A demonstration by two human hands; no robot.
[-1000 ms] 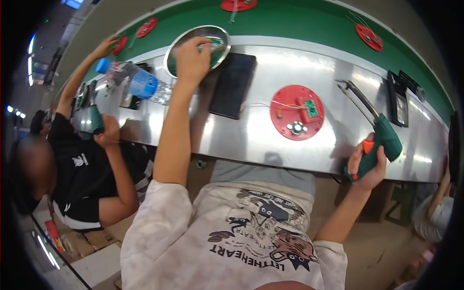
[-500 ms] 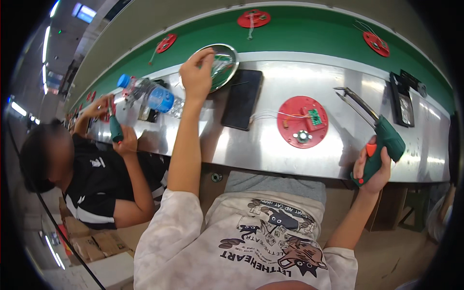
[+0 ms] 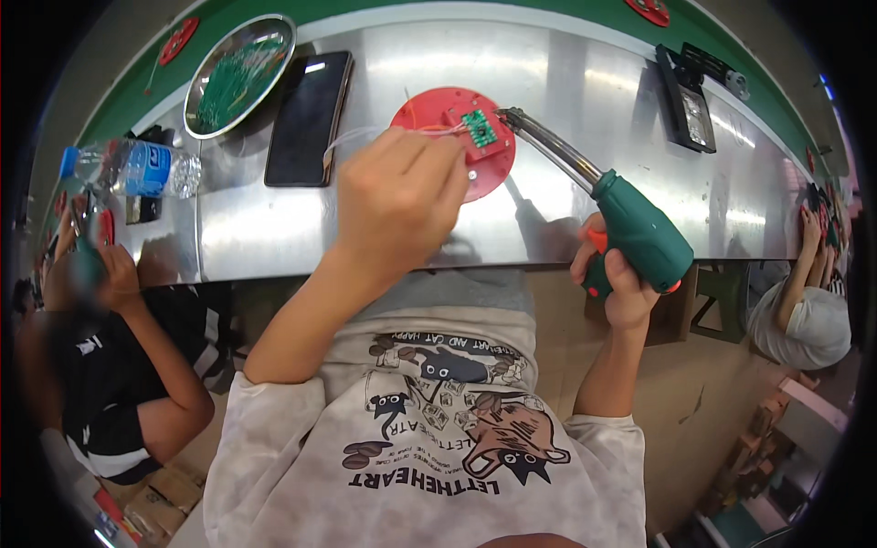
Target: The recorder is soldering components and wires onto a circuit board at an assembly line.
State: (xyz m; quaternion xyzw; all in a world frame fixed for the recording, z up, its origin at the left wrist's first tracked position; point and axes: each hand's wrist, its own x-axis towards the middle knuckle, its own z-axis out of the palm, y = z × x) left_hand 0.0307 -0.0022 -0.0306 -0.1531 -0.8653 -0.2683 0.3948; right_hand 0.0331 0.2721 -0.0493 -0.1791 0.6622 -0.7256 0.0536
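A round red disc (image 3: 501,173) lies on the metal bench, with a small green circuit board (image 3: 478,129) on top. Thin pale wires run leftward from the board. My left hand (image 3: 397,201) is over the disc's left side, its fingers pinched together close to the wires; what they hold, if anything, is hidden. In my right hand (image 3: 626,274) is a green soldering gun (image 3: 644,228) with a red trigger. Its long metal nose points up and left, the tip beside the circuit board's right edge; I cannot tell whether they touch.
Left of the disc lie a black phone (image 3: 309,119), a steel bowl (image 3: 189,117) of thin green strands and a plastic bottle (image 3: 151,169) on its side. A black case (image 3: 687,100) sits at right. More red discs (image 3: 179,41) are on the green strip. Co-workers sit on both sides.
My left hand has moved from the bowl to the red disc. The soldering gun's tip has come left to the circuit board. The whole view has shifted.
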